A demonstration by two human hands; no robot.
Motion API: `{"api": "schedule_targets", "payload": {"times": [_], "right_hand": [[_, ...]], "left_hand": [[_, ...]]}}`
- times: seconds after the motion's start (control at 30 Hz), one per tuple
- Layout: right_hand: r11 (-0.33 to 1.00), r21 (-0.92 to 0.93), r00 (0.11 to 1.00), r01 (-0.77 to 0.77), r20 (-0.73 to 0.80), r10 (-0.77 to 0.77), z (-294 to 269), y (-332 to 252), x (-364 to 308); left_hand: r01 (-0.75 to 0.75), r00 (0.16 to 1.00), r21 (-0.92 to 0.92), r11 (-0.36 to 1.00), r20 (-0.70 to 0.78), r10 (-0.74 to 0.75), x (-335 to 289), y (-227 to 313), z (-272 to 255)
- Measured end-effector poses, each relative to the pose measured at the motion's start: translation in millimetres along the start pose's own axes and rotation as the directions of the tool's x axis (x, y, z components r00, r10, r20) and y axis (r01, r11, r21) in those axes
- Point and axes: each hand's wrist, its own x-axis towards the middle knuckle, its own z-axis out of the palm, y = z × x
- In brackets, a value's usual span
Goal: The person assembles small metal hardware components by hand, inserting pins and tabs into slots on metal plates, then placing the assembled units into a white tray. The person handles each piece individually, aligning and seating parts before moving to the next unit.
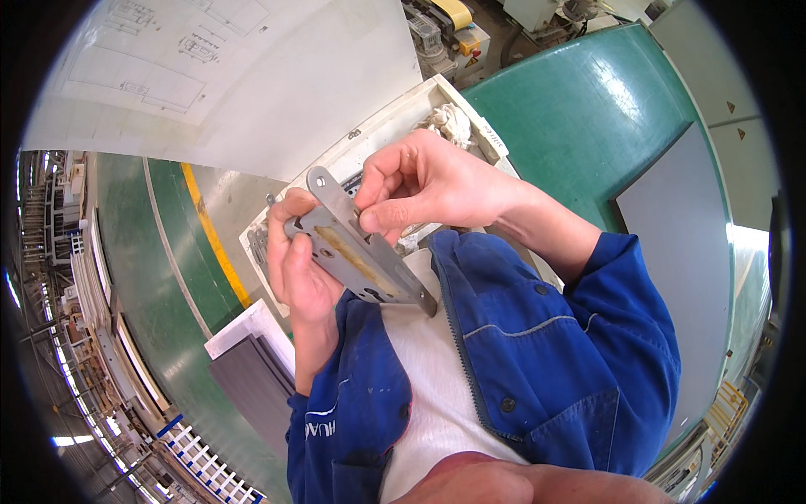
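In front of my chest I hold a grey metal mortise lock [346, 262], tilted, with a long round-ended faceplate and a yellowish streak along its case. My left hand [295, 265] grips its upper left end, the thumb against the case and the other fingers behind it. Thumb and curled fingers of my right hand [432, 181] are pinched together at the faceplate's edge. Whatever small thing they may hold is hidden by the fingertips.
Behind my hands stands a white wooden tray [382, 124] with a crumpled pale rag [449, 124] and hardware. A large white board [243, 80] with line drawings rises beyond. To the right, a grey panel [680, 244] lies on a green surface [579, 109]. Dark strips [252, 378] are lower left.
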Motion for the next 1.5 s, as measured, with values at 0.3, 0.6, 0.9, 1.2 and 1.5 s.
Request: {"api": "schedule_targets", "payload": {"times": [0.3, 0.6, 0.9, 1.2, 1.5], "right_hand": [[0.997, -0.072, 0.999, 0.014, 0.044, -0.011, -0.2, -7.9, 1.5], [0.978, -0.203, 0.998, 0.049, 0.057, -0.038, 4.1, -16.9, -2.8], [0.993, 0.105, 0.999, 0.048, 0.007, -0.049, -15.1, 28.4, 10.0], [0.931, 0.360, 0.997, 0.058, -0.067, -0.036, -22.5, 86.2, 22.3], [0.958, 0.288, 0.981, -0.012, -0.183, 0.068, -18.7, 108.6, 39.1]], "left_hand": [[0.005, 1.000, -0.092, 0.996, 0.018, -0.003, -4.3, -11.5, -12.7], [-0.032, 0.998, -0.090, 0.995, 0.058, 0.038, -3.9, -11.7, -12.5], [-0.016, 1.000, -0.021, 1.000, -0.007, 0.016, 4.0, -9.5, -10.1], [0.212, 0.927, -0.008, 0.977, -0.315, -0.203, -0.4, -13.8, -23.8], [0.340, 0.850, -0.018, 0.940, -0.422, -0.316, -11.5, -20.2, -44.9]]}}
